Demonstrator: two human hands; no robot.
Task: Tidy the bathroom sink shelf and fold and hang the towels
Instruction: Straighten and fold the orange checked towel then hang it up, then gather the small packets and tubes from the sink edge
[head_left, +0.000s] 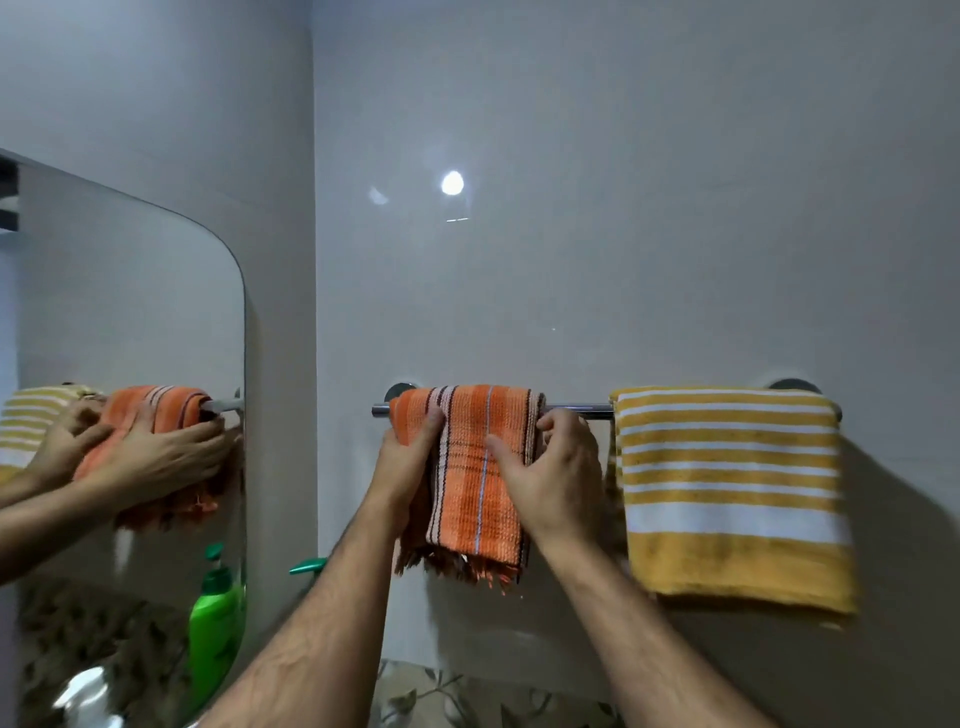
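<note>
Orange towel (480, 467) hangs folded over the rail (576, 410), beside the yellow towel (727, 493); left hand (405, 467) and right hand (550, 473) each grip its sides, fingers curled.

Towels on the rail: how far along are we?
Done: the yellow striped towel hangs folded on the rail. In hand: the orange towel is draped over it, left hand and right hand each keeping a grip on an edge. Left: release it; the sink shelf is barely in view, so unjudged.
</note>
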